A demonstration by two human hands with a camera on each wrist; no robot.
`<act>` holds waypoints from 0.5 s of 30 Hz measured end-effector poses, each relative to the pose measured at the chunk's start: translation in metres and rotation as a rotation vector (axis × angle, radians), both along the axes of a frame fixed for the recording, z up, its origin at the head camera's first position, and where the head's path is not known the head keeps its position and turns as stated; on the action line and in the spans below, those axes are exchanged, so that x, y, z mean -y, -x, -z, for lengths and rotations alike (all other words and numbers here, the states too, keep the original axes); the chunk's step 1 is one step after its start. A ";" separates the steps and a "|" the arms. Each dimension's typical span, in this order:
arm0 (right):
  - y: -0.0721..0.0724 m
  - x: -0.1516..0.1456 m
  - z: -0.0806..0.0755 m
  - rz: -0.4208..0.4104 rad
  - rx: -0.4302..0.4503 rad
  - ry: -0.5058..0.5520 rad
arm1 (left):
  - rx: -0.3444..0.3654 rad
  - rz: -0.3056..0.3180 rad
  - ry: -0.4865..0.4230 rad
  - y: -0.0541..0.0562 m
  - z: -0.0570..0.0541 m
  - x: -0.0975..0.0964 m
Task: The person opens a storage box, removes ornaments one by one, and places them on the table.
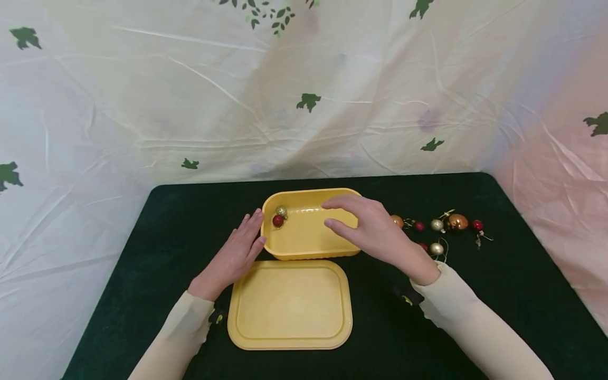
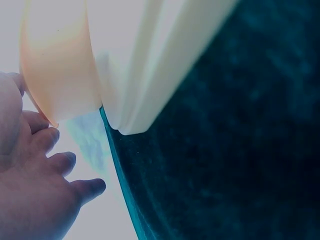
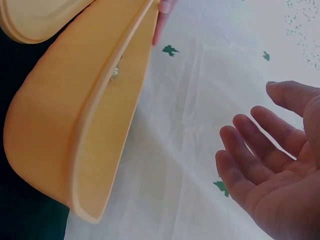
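A yellow plastic box [image 1: 309, 240] stands on the table, and inside its left end lie a gold glitter bauble [image 1: 282, 211] and a red bauble [image 1: 277, 221]. My left hand [image 1: 239, 250] rests along the box's left side with its fingers extended; the left wrist view shows the fingertips right at the wall. Over the right end of the box hovers my right hand [image 1: 368, 224], thumb and fingers spread apart. Nothing lies between those fingers in the right wrist view, where the palm [image 3: 280, 195] shows. In front of the box lies its flat yellow lid [image 1: 290, 306].
To the right of the box are more baubles: an orange one [image 1: 457, 221], a pale gold one [image 1: 436, 249], a red one [image 1: 477, 225] and several others, some partly behind the right hand. A dark green cloth [image 1: 190, 216] covers the table. A pale curtain [image 1: 304, 137] with leaf prints hangs behind.
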State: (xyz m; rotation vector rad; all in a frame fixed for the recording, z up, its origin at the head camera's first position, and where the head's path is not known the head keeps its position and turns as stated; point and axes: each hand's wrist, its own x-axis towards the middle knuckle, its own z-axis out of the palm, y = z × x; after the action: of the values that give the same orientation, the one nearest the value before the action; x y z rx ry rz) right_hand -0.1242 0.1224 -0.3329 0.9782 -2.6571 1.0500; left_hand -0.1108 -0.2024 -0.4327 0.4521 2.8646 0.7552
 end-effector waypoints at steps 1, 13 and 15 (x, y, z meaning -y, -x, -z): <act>0.002 0.002 -0.001 -0.007 0.003 -0.008 | 0.000 0.000 -0.001 0.000 0.000 0.000; 0.027 0.019 -0.003 -0.104 0.005 -0.126 | -0.002 0.001 0.001 0.000 0.000 0.000; 0.030 0.022 -0.003 -0.122 0.011 -0.133 | -0.005 0.001 0.004 0.000 0.000 0.000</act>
State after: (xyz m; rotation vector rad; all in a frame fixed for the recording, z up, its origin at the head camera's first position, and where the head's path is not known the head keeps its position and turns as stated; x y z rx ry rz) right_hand -0.1541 0.1004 -0.3300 1.1762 -2.7362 0.9121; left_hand -0.1108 -0.2024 -0.4327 0.4553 2.8700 0.7491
